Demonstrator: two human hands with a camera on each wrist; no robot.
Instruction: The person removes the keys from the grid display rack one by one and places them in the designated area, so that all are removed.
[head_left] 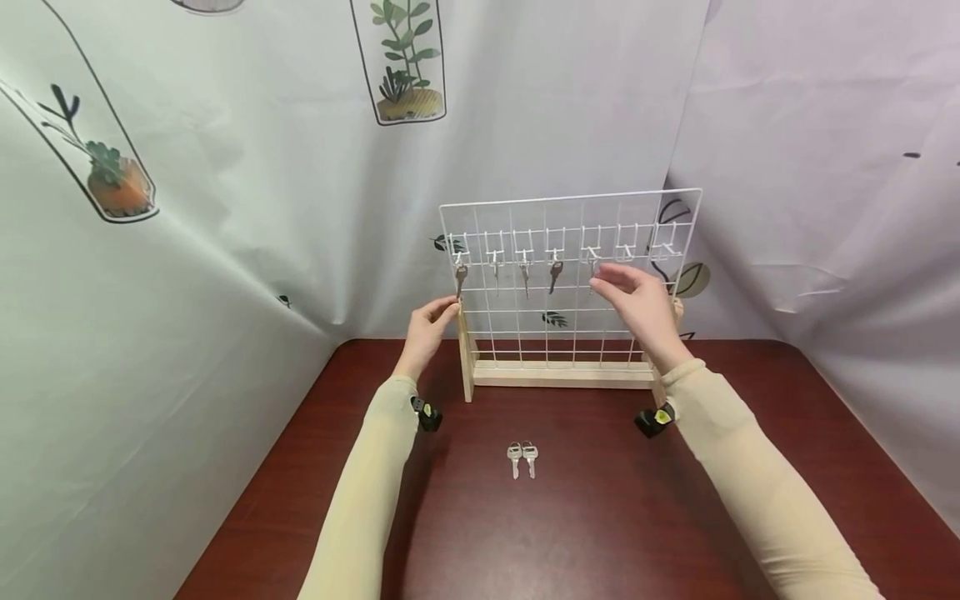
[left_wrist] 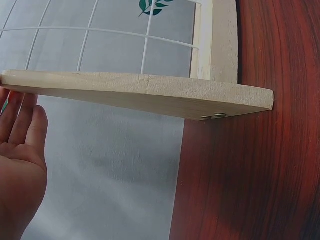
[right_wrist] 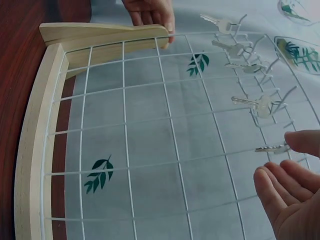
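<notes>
A white wire grid rack stands on a wooden base, with a row of hooks along its upper part. Several keys hang from the hooks, among them a dark-looking one near the middle. My left hand pinches the top of the rack's wooden side post; its thumb is hidden in the left wrist view. At the fifth hook from the left, my right hand is around a hanging key, thumb and fingers spread apart. The thumb lies close to the key's head; contact is unclear.
Two silver keys lie side by side on the dark red wooden table, in front of the rack. Further hooks are to the right of my right hand. Printed fabric hangs behind and at both sides.
</notes>
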